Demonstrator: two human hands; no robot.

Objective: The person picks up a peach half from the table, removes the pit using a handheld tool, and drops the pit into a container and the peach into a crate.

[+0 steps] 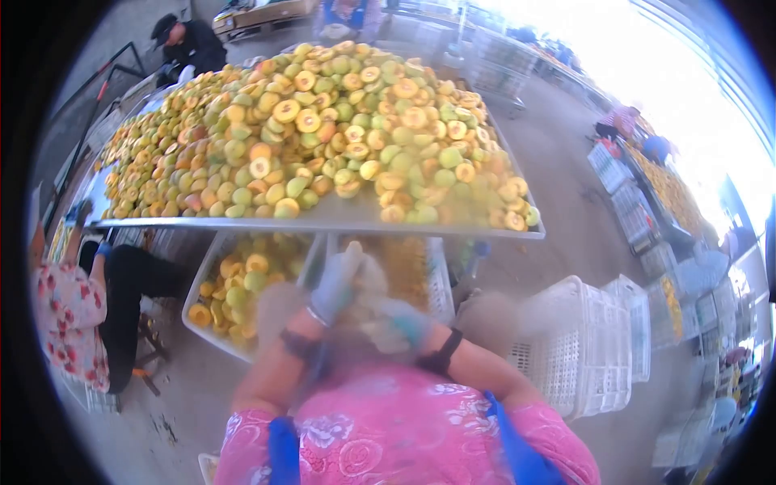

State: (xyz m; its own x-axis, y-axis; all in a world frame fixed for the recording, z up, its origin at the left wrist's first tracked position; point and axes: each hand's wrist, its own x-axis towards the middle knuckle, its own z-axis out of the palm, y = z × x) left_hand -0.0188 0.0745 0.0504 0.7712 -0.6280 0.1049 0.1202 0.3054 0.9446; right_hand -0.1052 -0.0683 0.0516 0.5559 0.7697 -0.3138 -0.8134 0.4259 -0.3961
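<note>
Both hands are gloved and close together in front of the pink patterned clothing, just below the near edge of a metal table (356, 225) heaped with halved yellow-green fruit (307, 121). My left hand (335, 284) points upward, over the gap between two crates. To its right is my right hand (400, 322), blurred, its fingers toward the left one. A pale, blurred shape lies between them; I cannot make out whether it is glove or something held. Beneath the table edge, a white crate (198, 283) holds fruit halves, and another crate (440, 283) holds orange pieces.
White stacked crates (570, 347) stand at the right. A person in a floral top (73, 323) sits at the left. A person in black (198, 48) and another person (343, 16) are beyond the table. More fruit tables and people are at the far right.
</note>
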